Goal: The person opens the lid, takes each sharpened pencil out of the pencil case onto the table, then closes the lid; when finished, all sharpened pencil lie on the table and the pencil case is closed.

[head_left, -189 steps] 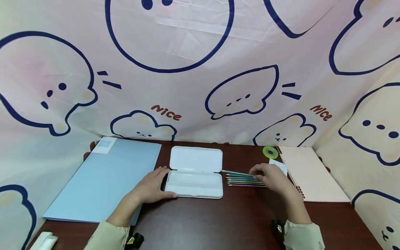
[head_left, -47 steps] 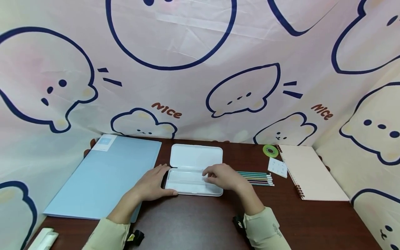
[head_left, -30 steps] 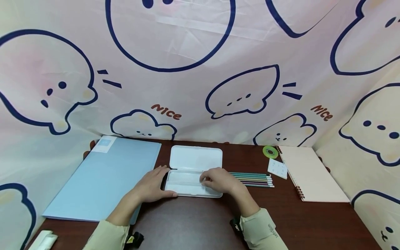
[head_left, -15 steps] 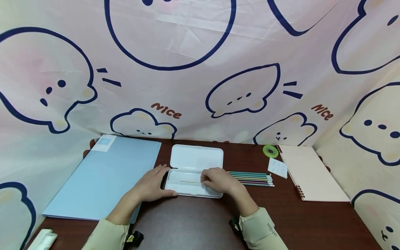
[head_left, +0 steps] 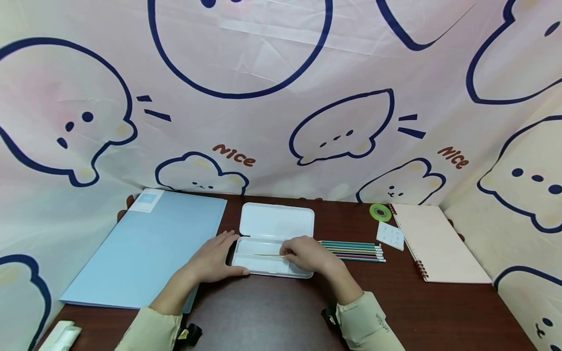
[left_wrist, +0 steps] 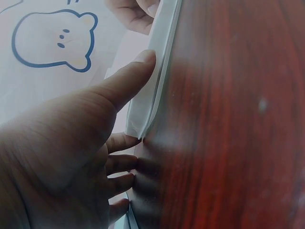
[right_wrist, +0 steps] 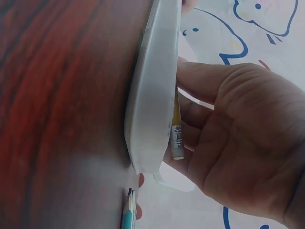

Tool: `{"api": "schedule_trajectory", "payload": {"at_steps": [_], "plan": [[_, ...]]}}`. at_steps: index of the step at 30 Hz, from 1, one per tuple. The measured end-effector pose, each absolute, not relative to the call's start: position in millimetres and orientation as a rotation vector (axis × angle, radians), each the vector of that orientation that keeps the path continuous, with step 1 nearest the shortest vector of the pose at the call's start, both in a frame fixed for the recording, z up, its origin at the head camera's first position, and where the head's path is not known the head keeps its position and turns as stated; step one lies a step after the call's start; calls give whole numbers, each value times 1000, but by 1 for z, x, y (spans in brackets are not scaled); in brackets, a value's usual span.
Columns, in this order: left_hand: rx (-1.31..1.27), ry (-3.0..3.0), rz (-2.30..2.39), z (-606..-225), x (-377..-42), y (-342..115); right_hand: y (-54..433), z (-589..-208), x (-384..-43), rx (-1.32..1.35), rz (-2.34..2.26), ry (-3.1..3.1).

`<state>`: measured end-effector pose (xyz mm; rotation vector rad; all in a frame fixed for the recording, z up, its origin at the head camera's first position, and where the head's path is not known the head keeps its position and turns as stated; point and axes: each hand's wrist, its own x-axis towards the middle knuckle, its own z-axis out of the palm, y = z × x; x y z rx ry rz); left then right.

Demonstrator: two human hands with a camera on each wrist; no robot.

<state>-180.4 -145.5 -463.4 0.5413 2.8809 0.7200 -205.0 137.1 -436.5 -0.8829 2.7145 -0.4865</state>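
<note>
The white pencil case [head_left: 252, 267] lies open in the middle, its lid [head_left: 276, 219] folded back. At its left end rests my left hand [head_left: 212, 261], thumb [left_wrist: 143, 62] along the front wall and fingers straight toward the hinge corner. Over the right part of the tray, my right hand [head_left: 305, 252] pinches a yellow pencil [head_left: 269, 255], which points left along the tray. Its eraser end [right_wrist: 177, 148] sticks out past the fingers in the right wrist view. Several pencils [head_left: 355, 250] lie in a row right of the case, teal ones among them.
A large blue folder [head_left: 149, 248] covers the left side. On the right are a spiral sketchbook [head_left: 439, 243], a small white card [head_left: 390, 236] and a green tape roll [head_left: 380, 212]. A white item [head_left: 61, 336] sits at the near left.
My right hand has moved left from the pencil row to the case. Over the last second the yellow pencil has come into view in the tray. My left hand stays put.
</note>
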Motion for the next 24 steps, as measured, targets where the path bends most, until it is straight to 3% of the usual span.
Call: {"api": "schedule_trajectory", "payload": {"at_steps": [24], "plan": [[545,2887,703,-462,-180,-147,145,-423,-203,-844,-556,2752]]}}
